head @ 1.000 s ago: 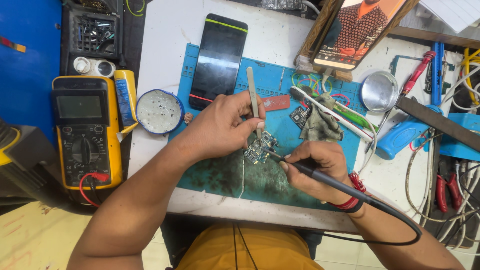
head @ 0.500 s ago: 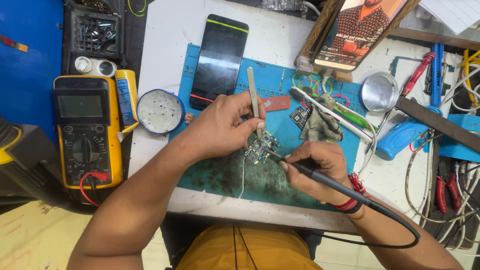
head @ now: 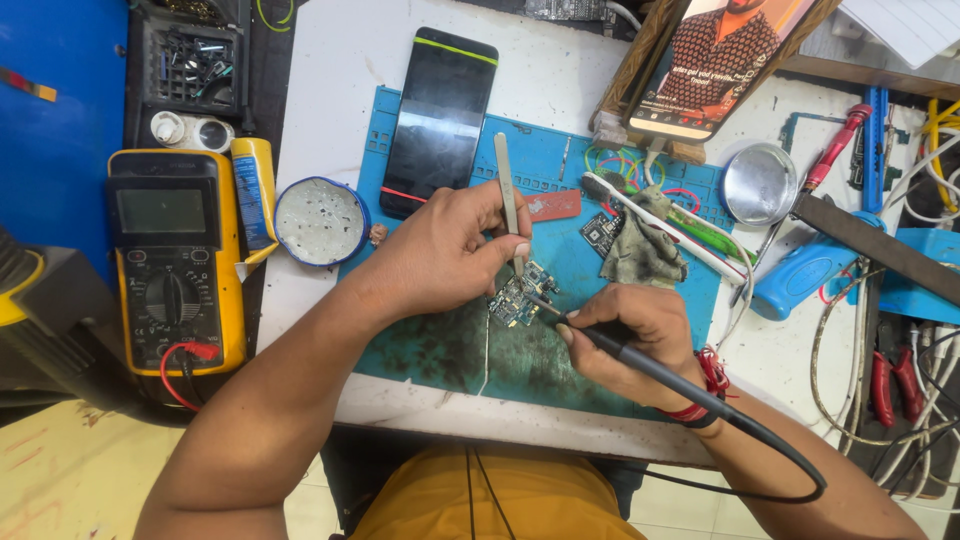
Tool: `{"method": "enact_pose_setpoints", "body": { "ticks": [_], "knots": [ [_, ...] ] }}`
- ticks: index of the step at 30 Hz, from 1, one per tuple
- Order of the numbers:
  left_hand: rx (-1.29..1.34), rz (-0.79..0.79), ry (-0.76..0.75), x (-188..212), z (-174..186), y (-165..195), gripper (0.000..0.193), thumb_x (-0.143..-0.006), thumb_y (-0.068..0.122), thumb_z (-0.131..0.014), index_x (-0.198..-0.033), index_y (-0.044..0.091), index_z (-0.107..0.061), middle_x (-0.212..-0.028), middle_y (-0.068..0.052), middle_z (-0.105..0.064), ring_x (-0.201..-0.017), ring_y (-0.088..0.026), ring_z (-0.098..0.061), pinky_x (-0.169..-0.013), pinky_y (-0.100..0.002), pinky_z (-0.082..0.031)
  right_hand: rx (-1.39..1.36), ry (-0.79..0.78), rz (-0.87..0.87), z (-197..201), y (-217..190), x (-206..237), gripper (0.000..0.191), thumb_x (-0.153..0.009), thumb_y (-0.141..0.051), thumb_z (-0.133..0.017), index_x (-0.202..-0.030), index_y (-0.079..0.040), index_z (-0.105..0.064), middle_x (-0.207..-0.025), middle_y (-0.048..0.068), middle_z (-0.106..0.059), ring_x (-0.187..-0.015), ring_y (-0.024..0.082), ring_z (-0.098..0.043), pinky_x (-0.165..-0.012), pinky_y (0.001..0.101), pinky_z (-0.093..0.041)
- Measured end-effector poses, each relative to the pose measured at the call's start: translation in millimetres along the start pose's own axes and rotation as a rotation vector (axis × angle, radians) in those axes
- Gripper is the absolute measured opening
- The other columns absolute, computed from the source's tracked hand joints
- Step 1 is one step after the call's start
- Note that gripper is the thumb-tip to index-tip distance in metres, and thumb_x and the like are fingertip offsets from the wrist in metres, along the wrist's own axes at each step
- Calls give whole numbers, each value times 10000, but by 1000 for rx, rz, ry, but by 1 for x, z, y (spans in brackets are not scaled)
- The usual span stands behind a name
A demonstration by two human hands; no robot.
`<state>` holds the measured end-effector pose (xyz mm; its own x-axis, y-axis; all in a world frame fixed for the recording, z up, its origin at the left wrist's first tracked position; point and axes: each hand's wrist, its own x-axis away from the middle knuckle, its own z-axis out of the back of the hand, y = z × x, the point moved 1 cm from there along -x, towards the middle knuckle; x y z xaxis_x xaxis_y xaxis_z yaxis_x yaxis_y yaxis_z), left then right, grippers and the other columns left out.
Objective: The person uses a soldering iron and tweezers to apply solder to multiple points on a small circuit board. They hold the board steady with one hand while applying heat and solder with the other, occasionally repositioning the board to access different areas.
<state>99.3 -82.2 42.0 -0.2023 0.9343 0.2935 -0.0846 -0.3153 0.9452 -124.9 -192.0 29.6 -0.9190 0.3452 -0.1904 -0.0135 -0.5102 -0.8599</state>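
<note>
Pinching steel tweezers in the left hand and gripping a soldering iron in the right hand, a person steadies a small, light, likely fragile circuit board, best held by its edges.

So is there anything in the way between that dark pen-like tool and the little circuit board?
Nothing visible. The right hand holds the soldering iron with its tip already at the small circuit board on the blue mat. The left hand brings tweezers down from above onto the board, beside the tip, not across it.
</note>
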Motion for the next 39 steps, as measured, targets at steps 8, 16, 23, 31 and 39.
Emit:
{"method": "enact_pose_setpoints", "body": {
  "ticks": [8,16,23,31,39],
  "knots": [
    [2,-17,-2,0,0,-1,138,-915,108,-658,-1010,26,-600,-791,-92,-761,-516,-148,-691,-517,-310,-555,4,4,7,-1,0,0,153,-784,-31,-796,-849,-52,-659,-729,39,-691,-558,98,-634,-508,251,-449],
    [5,-18,0,0,0,-1,134,-915,102,-655,-1013,27,-603,-793,-92,-762,-519,-150,-693,-515,-311,-553,6,3,50,-1,0,-1,162,-780,-32,-795,-861,-55,-656,-753,48,-696,-584,107,-646,-523,255,-454],
    [3,3,-4,0,0,-1,126,-913,102,-654,-1004,29,-606,-786,-95,-763,-520,-152,-699,-513,-311,-556,-9,-3,42,0,1,0,156,-780,-28,-788,-855,-56,-655,-743,44,-693,-566,109,-639,-512,258,-449],
    [-1,7,2,0,0,-1,129,-911,104,-657,-1005,30,-607,-794,-93,-765,-522,-152,-703,-517,-311,-560,0,1,53,-1,1,0,159,-781,-23,-789,-859,-59,-656,-756,45,-696,-584,111,-656,-518,256,-460],
    [-2,-8,0,0,0,-2,135,-913,109,-658,-1007,29,-603,-794,-89,-763,-530,-150,-701,-521,-312,-560,1,7,38,-1,-1,1,166,-774,-12,-795,-858,-52,-657,-762,55,-704,-596,121,-671,-529,259,-480]
  ]
}}
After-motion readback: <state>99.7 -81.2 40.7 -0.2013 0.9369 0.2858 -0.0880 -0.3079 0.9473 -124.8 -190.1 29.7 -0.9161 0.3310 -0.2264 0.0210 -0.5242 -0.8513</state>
